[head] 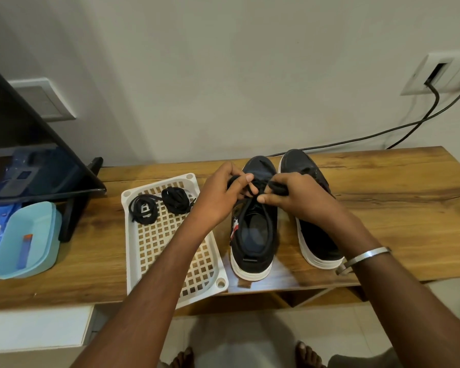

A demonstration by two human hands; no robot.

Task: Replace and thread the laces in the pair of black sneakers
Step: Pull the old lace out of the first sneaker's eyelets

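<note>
Two black sneakers with white soles stand side by side on the wooden table, toes pointing away from me. Over the left sneaker (252, 235), my left hand (223, 195) and my right hand (292, 197) each pinch a part of its black lace (252, 188) above the tongue. Long loops of that lace hang down into the shoe's opening. The right sneaker (316, 235) is partly hidden behind my right hand and wrist. Two coiled black laces (160, 204) lie at the far end of a white lattice tray (170, 251) left of the shoes.
A light blue plastic box (29, 240) sits at the table's left end, below a tilted dark screen on a stand (37, 160). Black cables (409, 126) run from a wall socket down behind the wooden table (396, 208). My bare feet show on the floor below.
</note>
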